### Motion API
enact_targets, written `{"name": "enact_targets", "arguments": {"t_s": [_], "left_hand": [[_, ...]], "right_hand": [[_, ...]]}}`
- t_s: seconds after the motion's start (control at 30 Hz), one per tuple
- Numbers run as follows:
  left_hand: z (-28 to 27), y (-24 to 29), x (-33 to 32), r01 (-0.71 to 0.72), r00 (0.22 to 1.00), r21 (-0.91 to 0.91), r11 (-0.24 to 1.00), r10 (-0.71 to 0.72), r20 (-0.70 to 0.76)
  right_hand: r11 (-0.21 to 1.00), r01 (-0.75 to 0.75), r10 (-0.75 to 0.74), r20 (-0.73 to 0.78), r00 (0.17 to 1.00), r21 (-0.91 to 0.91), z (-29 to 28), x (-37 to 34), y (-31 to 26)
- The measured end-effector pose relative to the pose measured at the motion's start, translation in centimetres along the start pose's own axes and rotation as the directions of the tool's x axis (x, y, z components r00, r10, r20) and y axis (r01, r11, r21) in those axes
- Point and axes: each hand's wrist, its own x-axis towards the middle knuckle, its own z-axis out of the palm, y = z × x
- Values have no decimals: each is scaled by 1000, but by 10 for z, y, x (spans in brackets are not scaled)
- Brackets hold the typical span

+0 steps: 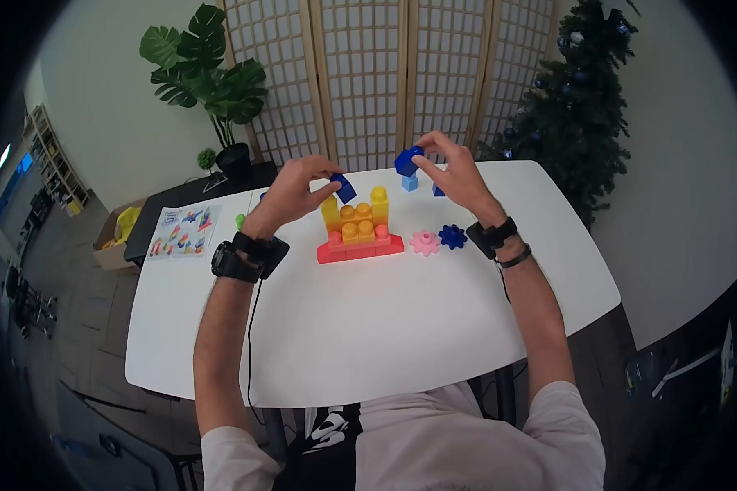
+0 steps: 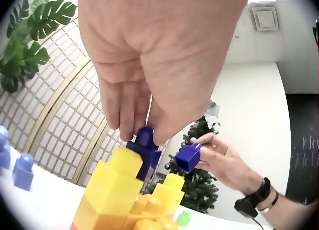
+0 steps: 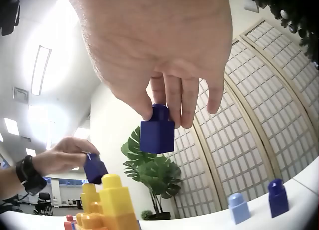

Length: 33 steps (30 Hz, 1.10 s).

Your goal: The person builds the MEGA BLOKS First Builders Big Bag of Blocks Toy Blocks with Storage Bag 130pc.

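Observation:
My left hand pinches a dark blue toy building block between thumb and fingers, close by the left yellow post of the stack. My right hand pinches a second dark blue block by its stud, up in the air right of the stack. Between and below the hands stands the block stack: a long red base, orange blocks above it, and a yellow post at each end. In the left wrist view, the left hand's block is partly hidden behind a yellow post.
Right of the stack lie a pink gear and a dark blue gear. A light blue block and another dark blue block stand at the table's back. A printed sheet lies at the left.

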Motion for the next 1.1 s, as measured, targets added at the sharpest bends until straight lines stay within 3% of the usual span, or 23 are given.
{"name": "enact_targets", "arguments": {"t_s": [0.07,0.13,0.33,0.67,0.73,0.93,1.03,1.1], "left_hand": [[9,-2,-2,39,997,29,999,-40,60],[13,-4,-3,38,997,25,999,-40,70],[20,-5,-11,96,990,-31,995,-92,110],[26,-9,-18,61,989,-31,998,-56,134],[29,-12,-20,68,989,-36,997,-62,135],[39,-15,-34,50,998,-80,996,-48,30],[45,-24,-39,150,984,-182,972,-129,122],[49,-26,-43,279,953,-343,897,-213,217]], "right_hand": [[996,78,-80,40,996,38,7,6,-11],[997,37,-41,58,997,72,14,7,-24],[977,163,-184,157,970,141,50,10,-29],[990,131,-140,325,935,49,73,-2,-28],[998,36,-56,379,924,60,75,-6,-29],[992,37,-77,357,931,118,78,-13,-22],[991,96,-127,414,901,95,81,-16,-15],[992,89,-121,434,893,95,82,-17,-15]]}}
